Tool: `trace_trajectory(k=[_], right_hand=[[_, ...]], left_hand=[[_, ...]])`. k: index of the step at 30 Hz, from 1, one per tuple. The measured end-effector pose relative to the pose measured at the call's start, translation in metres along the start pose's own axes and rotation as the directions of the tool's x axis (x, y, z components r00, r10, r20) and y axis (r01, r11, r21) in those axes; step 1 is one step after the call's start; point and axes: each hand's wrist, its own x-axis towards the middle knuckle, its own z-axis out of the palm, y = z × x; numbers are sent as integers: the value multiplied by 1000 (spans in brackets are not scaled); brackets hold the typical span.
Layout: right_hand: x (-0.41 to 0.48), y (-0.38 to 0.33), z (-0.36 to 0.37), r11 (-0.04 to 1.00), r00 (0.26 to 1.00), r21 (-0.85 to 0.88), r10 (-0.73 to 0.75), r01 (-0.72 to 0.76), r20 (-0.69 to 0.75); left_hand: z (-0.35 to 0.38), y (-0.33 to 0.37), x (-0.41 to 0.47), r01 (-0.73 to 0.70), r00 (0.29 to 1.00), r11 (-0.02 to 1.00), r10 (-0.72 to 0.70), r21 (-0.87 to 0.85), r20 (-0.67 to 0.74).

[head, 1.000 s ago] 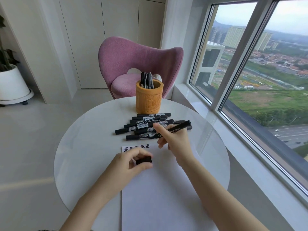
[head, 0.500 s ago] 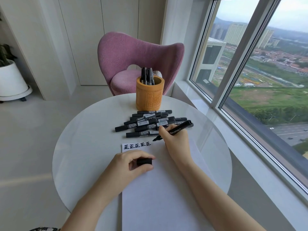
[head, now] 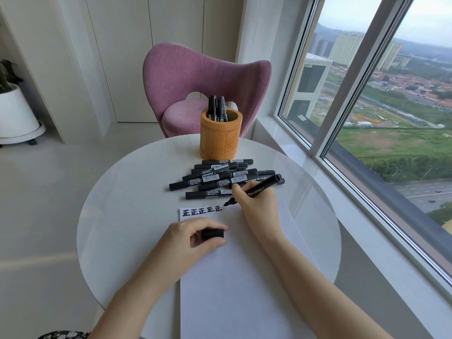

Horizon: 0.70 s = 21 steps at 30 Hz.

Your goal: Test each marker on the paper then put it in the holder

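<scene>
We saw the round white table (head: 117, 216) with bare surface to the left of the paper (head: 232, 289) and a narrower strip on its right, toward the window (head: 367, 143). The paper ran from the near rim to about mid-table. Its far edge lay just short of the pile of markers (head: 215, 178). Beyond the pile the holder (head: 220, 140) stood near the far rim with several markers upright in it, and the pink chair (head: 195, 77) sat behind it.

The right hand (head: 259, 204) rested at the paper's far edge and gripped an uncapped marker (head: 261, 188) in a writing hold, its barrel slanting up to the far right. The tip sat just right of a row of bold black marks (head: 201, 212). We could not tell whether it touched the sheet. The left hand (head: 193, 238) lay on the paper nearer us, its fingers curled round the black cap (head: 212, 234).

A second earlier the right hand had been raised over the pile with the marker held flatter. Since then it had dropped toward the paper and brought the tip down beside the marks. The left hand had stayed put with the cap.
</scene>
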Motion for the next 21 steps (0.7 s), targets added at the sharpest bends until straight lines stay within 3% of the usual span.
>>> trace_trajectory(k=[21], right_hand=[[1,2,1,999,999,-38,-4,2,-43]], left_hand=[[1,0,0,2,1000,1000,-2,6,-16]])
